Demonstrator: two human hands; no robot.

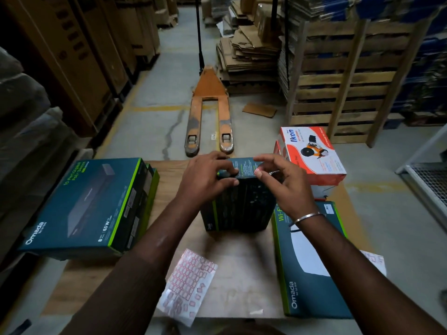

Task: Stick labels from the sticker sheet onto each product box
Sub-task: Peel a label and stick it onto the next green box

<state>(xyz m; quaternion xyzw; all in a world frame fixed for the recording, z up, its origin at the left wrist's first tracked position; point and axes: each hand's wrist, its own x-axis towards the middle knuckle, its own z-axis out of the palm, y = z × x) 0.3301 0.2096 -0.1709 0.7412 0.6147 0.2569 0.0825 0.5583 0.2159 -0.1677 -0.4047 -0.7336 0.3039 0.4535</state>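
Note:
A dark teal product box (242, 206) stands on edge in the middle of the wooden table (237, 257). My left hand (208, 176) grips its upper left edge, fingers curled over the top. My right hand (280, 180) hovers at the upper right edge, thumb and forefinger close together at the box top; whether they pinch a label is too small to tell. The sticker sheet (188, 284), with red-outlined labels, lies on the table nearer to me. A stack of teal Omada boxes (89, 204) sits at the left, and another Omada box (312, 259) lies at the right.
A white and orange Ikon box (312, 153) rests at the table's far right. Beyond the table an orange pallet jack (209, 112) stands on the concrete floor. Flattened cartons (249, 52), wooden pallets (338, 83) and tall cartons (79, 56) line the aisle. A white wire cage (425, 175) is at right.

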